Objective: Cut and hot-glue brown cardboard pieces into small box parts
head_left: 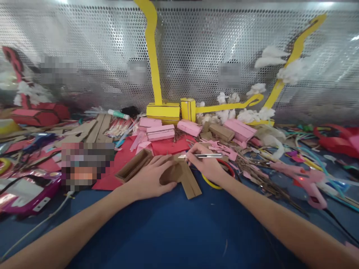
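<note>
Brown cardboard [190, 183] lies folded on the blue table, its near flap angled toward me. My left hand [153, 177] rests on it, fingers spread and thumb apart, pressing it from the left. In my right hand [206, 162] is a slim silver craft knife [209, 155], gripped in a pinch, its blade tip at the upper edge of the cardboard. An open brown cardboard box [133, 166] sits just left of my left hand, on a red sheet [105, 181]. Yellow and red tape rings [210, 183] lie partly hidden under my right hand.
Pink paper-covered boxes [160, 132] and yellow box figures [162, 111] stand behind my hands, before a perforated metal panel [193, 48]. A pink glue gun [304, 179] with a cord lies right, near twigs [260, 177]. At left is a purple case [33, 194].
</note>
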`<state>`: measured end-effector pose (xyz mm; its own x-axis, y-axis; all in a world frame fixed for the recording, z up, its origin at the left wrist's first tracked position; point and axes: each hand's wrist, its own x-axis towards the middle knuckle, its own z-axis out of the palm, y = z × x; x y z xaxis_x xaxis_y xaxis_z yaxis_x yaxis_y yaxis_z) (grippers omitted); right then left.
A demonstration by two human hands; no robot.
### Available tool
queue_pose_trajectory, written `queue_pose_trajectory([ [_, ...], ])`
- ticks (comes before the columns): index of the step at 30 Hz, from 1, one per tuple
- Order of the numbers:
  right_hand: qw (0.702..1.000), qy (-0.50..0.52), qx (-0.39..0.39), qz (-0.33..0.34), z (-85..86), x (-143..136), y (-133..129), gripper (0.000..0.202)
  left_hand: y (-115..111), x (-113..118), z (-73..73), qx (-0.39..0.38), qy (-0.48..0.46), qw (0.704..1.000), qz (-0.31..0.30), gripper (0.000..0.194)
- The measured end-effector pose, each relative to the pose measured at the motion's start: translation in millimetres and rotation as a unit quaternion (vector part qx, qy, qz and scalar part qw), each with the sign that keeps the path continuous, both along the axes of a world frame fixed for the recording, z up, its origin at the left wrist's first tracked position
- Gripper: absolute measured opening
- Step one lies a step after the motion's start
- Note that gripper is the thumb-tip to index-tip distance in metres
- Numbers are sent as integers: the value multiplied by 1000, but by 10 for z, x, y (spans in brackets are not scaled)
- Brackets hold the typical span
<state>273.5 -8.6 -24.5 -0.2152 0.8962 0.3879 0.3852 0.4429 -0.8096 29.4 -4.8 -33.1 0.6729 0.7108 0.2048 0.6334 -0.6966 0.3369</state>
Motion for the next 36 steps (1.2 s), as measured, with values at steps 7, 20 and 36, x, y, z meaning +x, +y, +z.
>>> queue_pose_trajectory([
  [7, 989, -102, 61, -85, -131, -14, 2, 33, -6, -26, -62, 2, 11, 1000, -5, 59],
  [20, 980, -175, 60, -71, -148, -51, -12, 28, -1, -29, -96, 36, -10, 999, -26, 57],
  [36, 964, -227, 101, -92, -114, -140, -52, 27, 9, -41, -140, 42, -28, 998, -27, 59],
])
